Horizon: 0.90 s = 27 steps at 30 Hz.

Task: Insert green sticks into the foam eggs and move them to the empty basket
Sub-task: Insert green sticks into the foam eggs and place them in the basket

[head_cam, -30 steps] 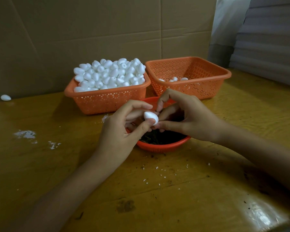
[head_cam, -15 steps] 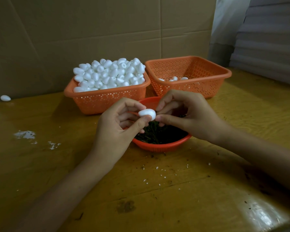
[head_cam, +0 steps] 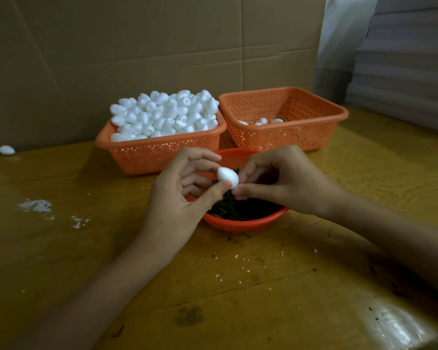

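Foam egg (head_cam: 228, 177) pinched in left grip (head_cam: 180, 198)

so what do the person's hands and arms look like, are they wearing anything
Both are bare. The left hand and right hand show no gloves or rings. The left forearm and right forearm show no sleeves, watch or bracelet as far as the frame reaches.

A white foam egg (head_cam: 228, 177) shows before dark green sticks (head_cam: 238, 210) in a red-orange bowl (head_cam: 243, 224), behind them a left basket (head_cam: 162, 147) and a right basket (head_cam: 283, 137), both orange and hole-speckled, on a yellow-brown table (head_cam: 263, 299) flecked with white crumbs (head_cam: 36, 205).
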### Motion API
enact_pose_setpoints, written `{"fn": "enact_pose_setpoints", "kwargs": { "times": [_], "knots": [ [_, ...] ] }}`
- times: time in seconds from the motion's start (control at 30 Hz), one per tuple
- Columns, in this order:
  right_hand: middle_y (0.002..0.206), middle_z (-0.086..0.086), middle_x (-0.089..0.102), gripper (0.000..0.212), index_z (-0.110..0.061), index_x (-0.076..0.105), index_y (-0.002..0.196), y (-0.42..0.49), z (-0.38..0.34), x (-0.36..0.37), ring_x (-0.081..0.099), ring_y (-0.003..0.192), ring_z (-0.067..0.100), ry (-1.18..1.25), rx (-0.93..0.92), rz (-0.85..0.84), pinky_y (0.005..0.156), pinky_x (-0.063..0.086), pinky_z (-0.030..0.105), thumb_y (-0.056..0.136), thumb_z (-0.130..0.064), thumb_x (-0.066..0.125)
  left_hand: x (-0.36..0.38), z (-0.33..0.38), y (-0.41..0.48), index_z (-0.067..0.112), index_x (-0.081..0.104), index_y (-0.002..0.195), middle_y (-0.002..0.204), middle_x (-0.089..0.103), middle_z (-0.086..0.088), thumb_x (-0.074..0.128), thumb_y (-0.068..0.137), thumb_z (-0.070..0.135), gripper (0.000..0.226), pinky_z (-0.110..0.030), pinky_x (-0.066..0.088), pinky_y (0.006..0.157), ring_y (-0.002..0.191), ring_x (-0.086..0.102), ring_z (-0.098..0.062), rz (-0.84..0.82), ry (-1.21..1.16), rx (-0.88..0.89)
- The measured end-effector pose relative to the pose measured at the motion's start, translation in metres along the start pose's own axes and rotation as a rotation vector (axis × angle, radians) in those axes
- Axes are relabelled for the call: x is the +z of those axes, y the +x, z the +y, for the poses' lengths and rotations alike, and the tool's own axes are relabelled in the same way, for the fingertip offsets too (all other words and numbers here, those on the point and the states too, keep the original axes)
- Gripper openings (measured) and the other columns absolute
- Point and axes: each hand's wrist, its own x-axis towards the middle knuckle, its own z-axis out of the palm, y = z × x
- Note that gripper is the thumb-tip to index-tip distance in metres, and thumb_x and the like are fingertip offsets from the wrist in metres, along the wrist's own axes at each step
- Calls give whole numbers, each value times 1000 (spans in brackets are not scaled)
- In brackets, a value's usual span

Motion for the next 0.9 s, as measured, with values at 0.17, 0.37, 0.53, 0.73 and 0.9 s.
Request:
{"fn": "enact_pose_setpoints", "kwargs": {
  "times": [0.17, 0.37, 0.53, 0.73, 0.9],
  "knots": [
    [85, -4, 80, 18, -11, 78, 96, 0, 1, 0, 77, 82, 8, -13, -18, 64, 82, 62, 44, 88, -27, 80, -1, 0, 1, 28, 59, 121, 110, 74, -1, 81, 90, 23, 39, -25, 57, 61, 76, 75, -22, 3, -30, -5],
    [92, -7, 77, 18, -18, 76, 104, 5, 4, -21, 75, 83, 8, -159, -41, 338, 76, 64, 40, 96, -32, 69, -3, -3, 4, 23, 48, 132, 119, 68, -4, 69, 97, 25, 41, -28, 57, 62, 80, 74, -25, -3, -75, 14],
    [82, -10, 75, 13, -20, 75, 101, 13, 32, -64, 72, 64, 2, -329, 115, 622, 66, 63, 33, 100, -31, 68, -2, -1, 2, 22, 51, 130, 114, 68, -5, 63, 98, 33, 35, -30, 57, 66, 83, 74, -25, -59, -60, 59],
    [81, -3, 71, 20, -17, 69, 103, 13, 65, -83, 68, 59, 6, -461, 294, 545, 57, 57, 28, 103, -35, 61, 1, 2, -2, 21, 51, 130, 110, 69, -6, 61, 98, 33, 35, -33, 55, 69, 82, 73, -26, -94, -90, 67],
    [79, 5, 68, 26, -11, 65, 103, 15, 74, -84, 68, 60, 16, -496, 367, 460, 54, 52, 29, 107, -35, 55, 2, 3, -3, 18, 50, 129, 108, 70, -5, 61, 98, 33, 36, -30, 53, 71, 81, 72, -24, -110, -70, 68]
  ]
}}
